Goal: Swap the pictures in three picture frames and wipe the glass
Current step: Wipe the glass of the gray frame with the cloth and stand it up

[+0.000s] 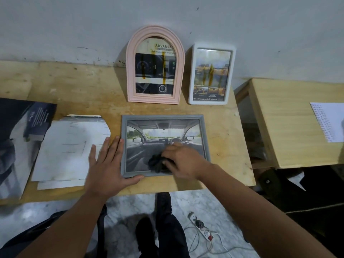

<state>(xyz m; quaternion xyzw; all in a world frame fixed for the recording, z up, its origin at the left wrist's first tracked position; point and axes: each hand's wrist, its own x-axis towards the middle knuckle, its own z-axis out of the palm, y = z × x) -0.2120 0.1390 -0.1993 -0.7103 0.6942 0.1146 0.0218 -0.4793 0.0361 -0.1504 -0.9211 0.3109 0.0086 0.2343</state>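
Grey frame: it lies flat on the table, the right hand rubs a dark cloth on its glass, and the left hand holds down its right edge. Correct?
Not quite. In the head view the left hand lies flat against the left edge of the grey frame, not the right. The right hand does press the dark cloth on the glass.

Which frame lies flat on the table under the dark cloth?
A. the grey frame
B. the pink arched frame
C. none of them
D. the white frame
A: the grey frame lies flat, with the right hand pressing the cloth on its glass, while the pink frame and white frame lean on the wall.
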